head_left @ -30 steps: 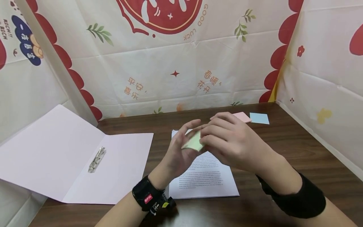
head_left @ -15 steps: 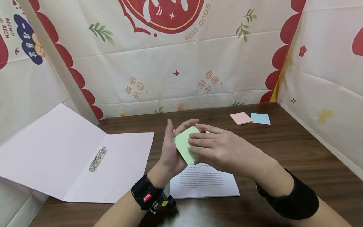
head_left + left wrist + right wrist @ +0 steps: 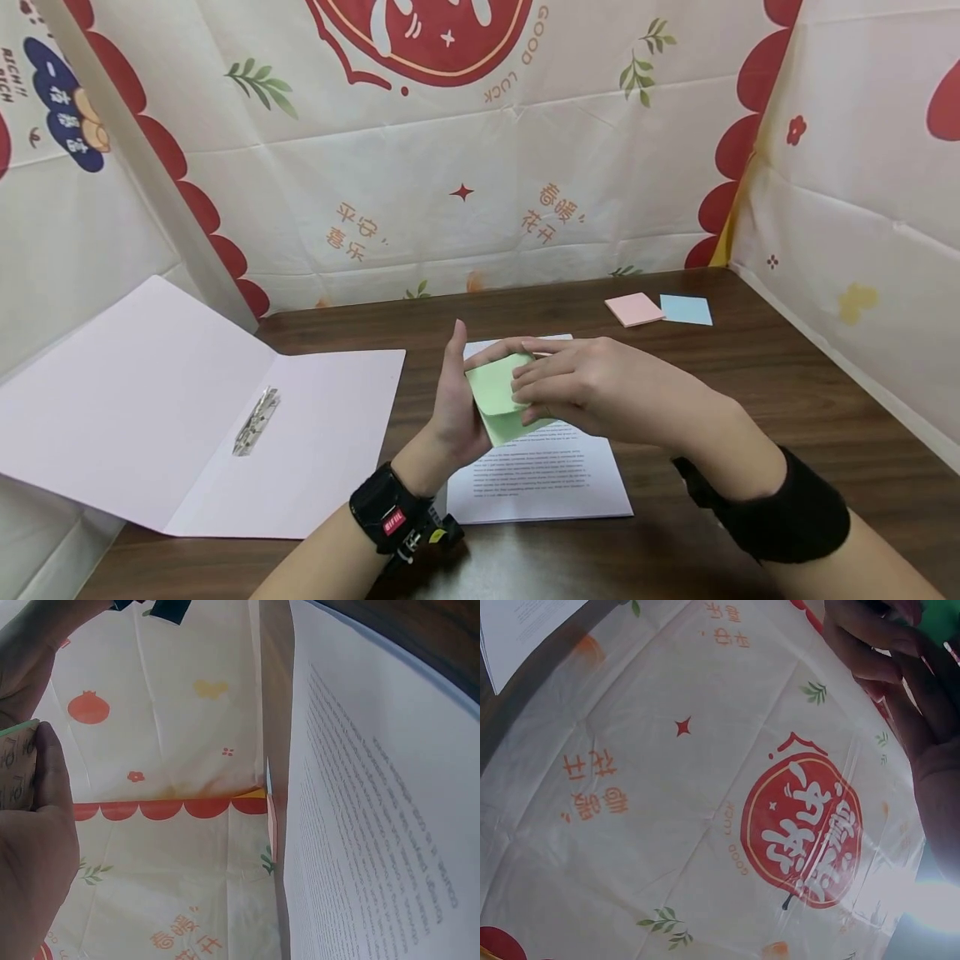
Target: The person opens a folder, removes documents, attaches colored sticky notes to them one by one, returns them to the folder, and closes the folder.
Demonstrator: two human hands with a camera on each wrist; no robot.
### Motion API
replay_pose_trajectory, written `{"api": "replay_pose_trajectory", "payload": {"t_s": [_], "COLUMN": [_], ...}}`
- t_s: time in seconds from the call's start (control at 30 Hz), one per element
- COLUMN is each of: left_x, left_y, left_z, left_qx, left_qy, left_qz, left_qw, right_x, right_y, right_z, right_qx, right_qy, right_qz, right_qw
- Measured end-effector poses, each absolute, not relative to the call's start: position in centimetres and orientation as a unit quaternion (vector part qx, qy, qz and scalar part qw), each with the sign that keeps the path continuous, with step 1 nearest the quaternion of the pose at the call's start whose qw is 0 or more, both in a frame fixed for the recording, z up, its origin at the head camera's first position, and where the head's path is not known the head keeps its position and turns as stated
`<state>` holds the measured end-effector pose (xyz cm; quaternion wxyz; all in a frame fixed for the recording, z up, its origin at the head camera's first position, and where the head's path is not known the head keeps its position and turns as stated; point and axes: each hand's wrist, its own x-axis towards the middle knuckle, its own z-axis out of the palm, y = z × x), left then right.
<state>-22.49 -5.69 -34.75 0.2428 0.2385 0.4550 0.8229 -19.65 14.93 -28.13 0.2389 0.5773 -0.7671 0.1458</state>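
My left hand holds a green sticky note pad upright above a printed sheet; its thumb points up along the pad's left edge. The fingers of my right hand lie across the pad's face and pinch its top note, which curls away at the lower edge. In the left wrist view, the left hand fills the left side, with the pad's edge above it and the printed sheet on the right. The right wrist view shows only right fingers and a strip of green pad.
An open pink folder with a metal clip lies at the left, partly off the dark wooden table. A pink pad and a blue pad sit at the back right. Printed cloth walls enclose three sides.
The pad has turned to face the head camera and sunk slightly. My right fingers have slid down its face, and the top note now curls away from the pad.
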Motion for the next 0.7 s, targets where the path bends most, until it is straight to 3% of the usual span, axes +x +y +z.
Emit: {"api": "replay_pose_trajectory", "payload": {"t_s": [0.13, 0.43, 0.7], "left_x": [-22.4, -22.4, -23.1], "left_y": [-5.7, -5.7, -6.0], "left_z": [-34.8, -35.0, -36.0], "left_qx": [0.231, 0.223, 0.36], "left_qy": [0.455, 0.449, 0.444], "left_qz": [0.825, 0.823, 0.773], "left_qw": [0.244, 0.267, 0.276], "right_x": [-19.9, -20.2, -19.9], "right_y": [15.0, 15.3, 16.1], "right_z": [-28.1, -28.2, -27.5], "right_qx": [0.585, 0.578, 0.532], "right_qy": [-0.761, -0.767, -0.769], "right_qz": [0.186, 0.183, 0.155], "right_qw": [0.209, 0.211, 0.319]}}
